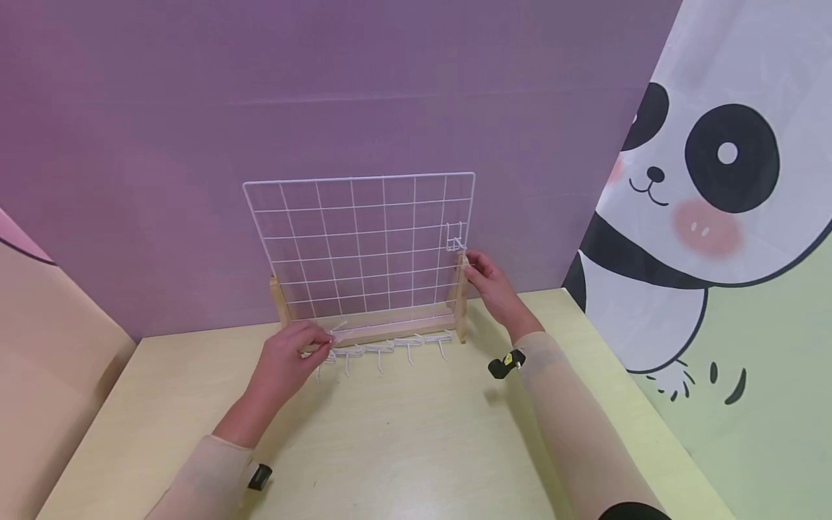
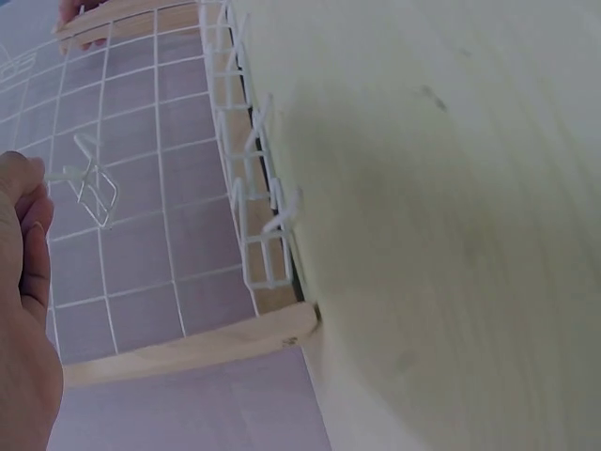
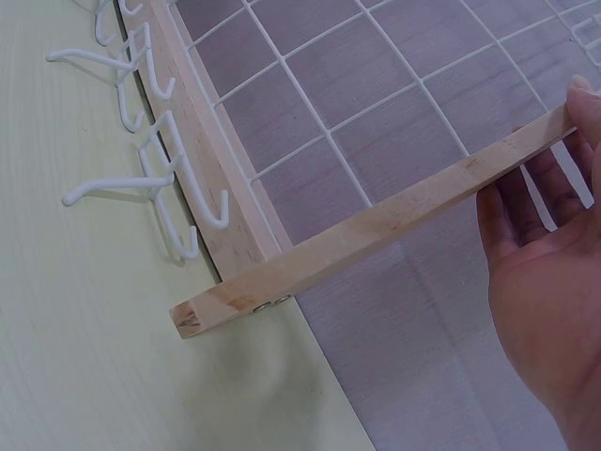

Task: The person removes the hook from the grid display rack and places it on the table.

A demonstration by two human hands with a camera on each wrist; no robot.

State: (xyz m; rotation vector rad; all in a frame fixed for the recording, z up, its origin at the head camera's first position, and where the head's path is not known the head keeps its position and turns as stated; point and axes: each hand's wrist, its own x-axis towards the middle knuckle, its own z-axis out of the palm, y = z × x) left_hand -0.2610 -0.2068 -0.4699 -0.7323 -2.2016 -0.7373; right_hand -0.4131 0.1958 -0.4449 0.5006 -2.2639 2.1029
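Note:
A white wire grid panel (image 1: 369, 237) stands upright in a wooden stand at the back of the table. My left hand (image 1: 286, 361) pinches a white wire hook (image 2: 97, 191) between thumb and fingertips, in front of the grid's lower left part. The right hand (image 1: 497, 292) grips the stand's right wooden post (image 3: 394, 214), thumb on its front edge and fingers behind. One hook (image 1: 453, 243) hangs on the grid near its upper right side. Several more white hooks (image 1: 409, 343) lie in a row along the stand's wooden base bar.
The pale wooden table (image 1: 390, 448) spreads in front of the stand. A purple backdrop (image 1: 364, 87) rises close behind the grid. To the right is a wall panel with a panda picture (image 1: 728, 173). The stand's left post (image 2: 216, 348) shows at the panel's left side.

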